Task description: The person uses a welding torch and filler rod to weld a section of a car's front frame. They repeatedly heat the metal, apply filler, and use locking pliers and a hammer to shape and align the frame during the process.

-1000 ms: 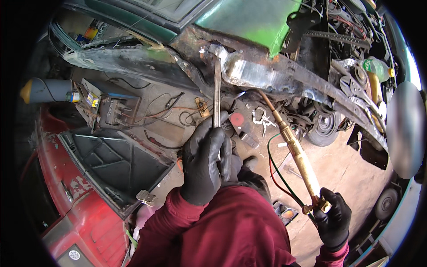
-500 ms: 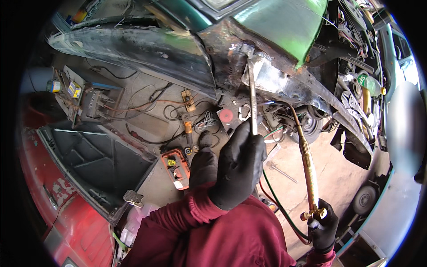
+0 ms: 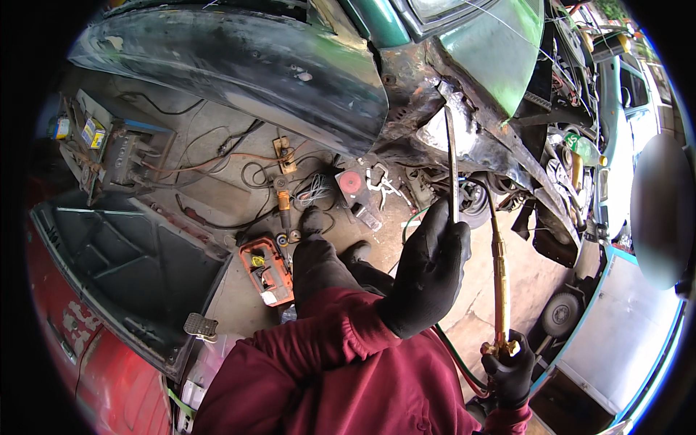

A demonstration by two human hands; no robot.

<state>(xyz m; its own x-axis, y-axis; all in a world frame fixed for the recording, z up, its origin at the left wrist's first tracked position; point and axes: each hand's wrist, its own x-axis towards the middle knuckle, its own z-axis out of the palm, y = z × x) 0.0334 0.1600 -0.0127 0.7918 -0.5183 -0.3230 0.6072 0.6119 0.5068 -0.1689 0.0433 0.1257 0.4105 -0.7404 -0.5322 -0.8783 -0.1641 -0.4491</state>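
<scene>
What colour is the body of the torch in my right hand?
Brassy gold; the torch shows best in the head view.

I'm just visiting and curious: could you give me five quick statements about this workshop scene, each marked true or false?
1. The left hand and right hand are both gloved in black. True.
2. The left hand holds a pair of scissors. False: it holds a long metal bar.
3. The right hand is empty. False: it holds a brass-coloured torch.
4. A red vehicle shows at the lower left. True.
5. The orange power tool hangs on a wall. False: it lies on the floor.
</scene>
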